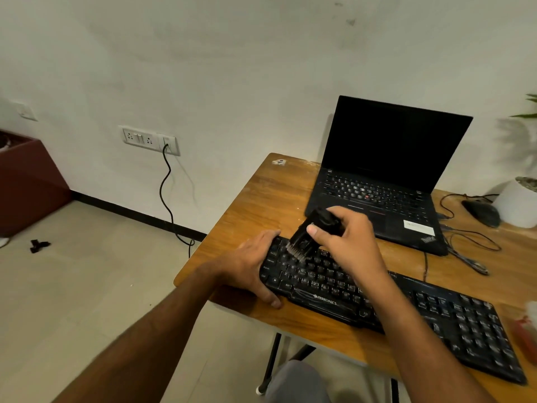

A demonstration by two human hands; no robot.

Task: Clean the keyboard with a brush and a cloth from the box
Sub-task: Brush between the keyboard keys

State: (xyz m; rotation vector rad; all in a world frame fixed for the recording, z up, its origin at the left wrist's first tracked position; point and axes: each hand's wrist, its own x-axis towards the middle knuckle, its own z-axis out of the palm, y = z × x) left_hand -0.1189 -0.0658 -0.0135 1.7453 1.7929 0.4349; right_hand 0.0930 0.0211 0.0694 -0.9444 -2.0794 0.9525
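A pale wall (232, 68) is carrying a socket panel (149, 140); beige floor tiles (87, 286) are lying beside the wooden counter (261, 199).

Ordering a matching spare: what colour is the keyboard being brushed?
Black keyboard, with pale key legends; head view.
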